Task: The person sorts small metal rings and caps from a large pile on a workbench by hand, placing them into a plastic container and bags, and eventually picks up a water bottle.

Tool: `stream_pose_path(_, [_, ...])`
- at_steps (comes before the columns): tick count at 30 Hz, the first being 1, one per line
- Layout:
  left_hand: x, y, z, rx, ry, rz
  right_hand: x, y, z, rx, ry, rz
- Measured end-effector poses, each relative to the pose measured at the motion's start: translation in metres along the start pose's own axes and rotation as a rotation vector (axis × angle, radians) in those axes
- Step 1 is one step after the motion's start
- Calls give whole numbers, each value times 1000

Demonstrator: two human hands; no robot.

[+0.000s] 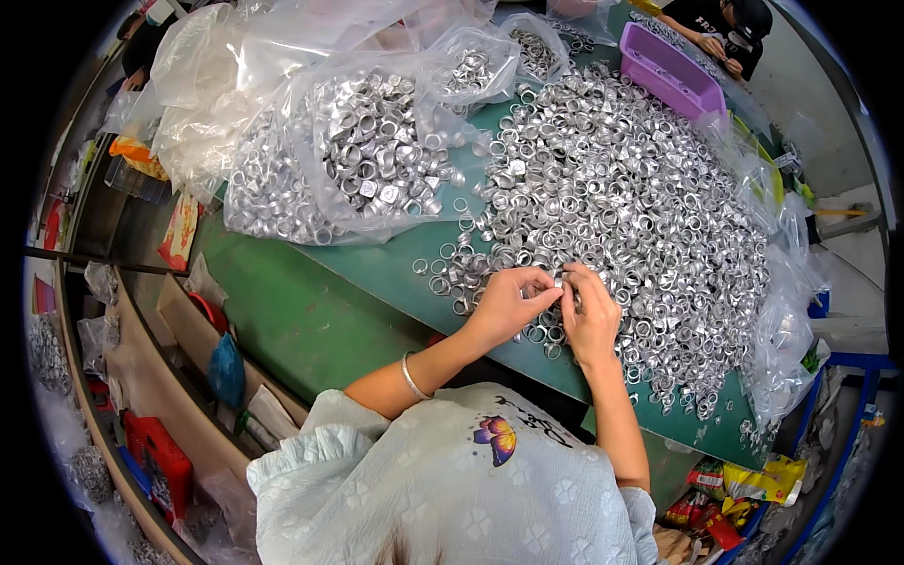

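Both my hands meet at the near edge of a large heap of silver metal rings point(650, 207) spread over the green table point(348, 278). Between the fingertips of my left hand point(513, 299) and my right hand point(591, 315) is a small silver ring point(557, 283), mostly covered by the fingers. The left thumb and forefinger pinch it from one side. My right fingers are bent and closed around its other side. Loose rings lie just beneath and beside both hands.
Left of the heap, a clear plastic bag point(311, 202) bulges with more rings. A purple basket point(670, 71) stands at the heap's far side, near another person point(720, 38). Crumpled plastic point(782, 320) lines the right edge. Shelves with a red container point(158, 461) stand at left.
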State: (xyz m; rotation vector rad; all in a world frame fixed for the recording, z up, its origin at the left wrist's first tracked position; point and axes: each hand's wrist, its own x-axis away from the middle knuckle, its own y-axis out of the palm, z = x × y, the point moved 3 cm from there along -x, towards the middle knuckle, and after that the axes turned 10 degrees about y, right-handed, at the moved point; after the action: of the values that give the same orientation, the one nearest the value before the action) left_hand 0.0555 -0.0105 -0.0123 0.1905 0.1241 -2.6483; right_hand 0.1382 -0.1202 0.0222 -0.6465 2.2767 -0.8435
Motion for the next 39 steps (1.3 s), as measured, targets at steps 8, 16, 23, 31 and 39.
stream_pose_path(8, [4, -14, 2, -338, 75, 65, 0, -2, -6, 90, 14, -9])
stream_pose_path(16, [0, -19, 16, -348, 73, -25, -8, 7, -6, 118, 110, -105])
stream_pose_path(23, [0, -45, 21, -595, 219, 68, -5, -17, 20, -1414, 724, -198])
stream_pose_path(31, [-67, -58, 8, -793, 274, 140, 4, -22, 28, -2331, 968, -522])
stream_pose_path(39, [-94, -56, -10, -918, 183, 92, 2, -33, 37, -1963, 969, -277])
